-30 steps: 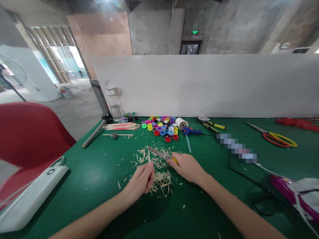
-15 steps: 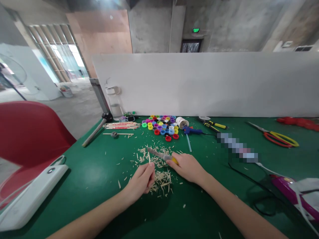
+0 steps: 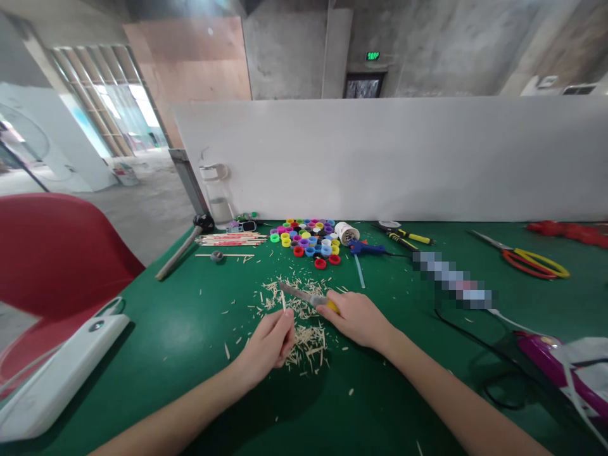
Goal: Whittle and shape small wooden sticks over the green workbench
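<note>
Wooden stick [image 3: 284, 300], slim and pale, juts upward from the left hand [image 3: 270, 342], pinched between thumb and fingers above a green counter [image 3: 180, 354], while the right hand [image 3: 356, 316] is wrapped around the yellow handle of a knife [image 3: 299, 293]. The narrow metal blade crosses near the stick's upper end; whether the two touch cannot be told. Splintery, straw-colored shavings [image 3: 308, 347] lie scattered around and beneath the hands, thickest beside the left.

Beyond them, a white tub [image 3: 346, 232] rests on its side, mouth toward the viewer, with dark contents too small to identify. Small round plastic caps [image 3: 304, 242], red, yellow, blue and purple among them, crowd beside it, many with hollow sides up. A clear container [image 3: 219, 196] stands at the left end of a smooth white panel [image 3: 380, 158].

A blue glue gun [image 3: 367, 248] with a translucent rod lies near the tub. Pale sticks with red markings [image 3: 232, 239] are stacked at left; scissors [image 3: 532, 259] with red and yellow handles lie at right.
</note>
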Available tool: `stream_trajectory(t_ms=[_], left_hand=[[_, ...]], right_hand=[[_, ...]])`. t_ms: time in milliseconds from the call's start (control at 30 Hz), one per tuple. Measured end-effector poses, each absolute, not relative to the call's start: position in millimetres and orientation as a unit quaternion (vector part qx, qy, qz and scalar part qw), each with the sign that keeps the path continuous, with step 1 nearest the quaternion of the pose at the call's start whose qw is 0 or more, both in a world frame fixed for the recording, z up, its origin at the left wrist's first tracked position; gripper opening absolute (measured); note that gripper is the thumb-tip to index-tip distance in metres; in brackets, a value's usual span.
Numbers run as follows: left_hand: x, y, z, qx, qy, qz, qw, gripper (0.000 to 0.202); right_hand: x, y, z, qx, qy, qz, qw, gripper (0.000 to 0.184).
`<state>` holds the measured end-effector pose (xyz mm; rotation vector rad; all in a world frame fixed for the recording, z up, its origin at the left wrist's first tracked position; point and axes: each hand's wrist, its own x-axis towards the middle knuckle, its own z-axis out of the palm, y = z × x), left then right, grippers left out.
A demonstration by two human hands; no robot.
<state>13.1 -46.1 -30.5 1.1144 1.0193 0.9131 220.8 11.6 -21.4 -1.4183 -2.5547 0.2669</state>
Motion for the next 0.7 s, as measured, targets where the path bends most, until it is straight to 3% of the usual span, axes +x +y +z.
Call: stream_trajectory(t_ms=[533,700], left_hand=[[12.2,-44.1,-29.5,0.503,0.455,0.412,0.608,0.043],[13.5,-65.7,-5.6,0.672,0.401,0.275,0.558,0.052]], right_hand=[[224.9,11.5,-18.5,-0.452,-0.879,0.097,0.115,0.047],[221.6,19.7,-19.2,-0.508,-0.84,0.135,0.131,0.052]])
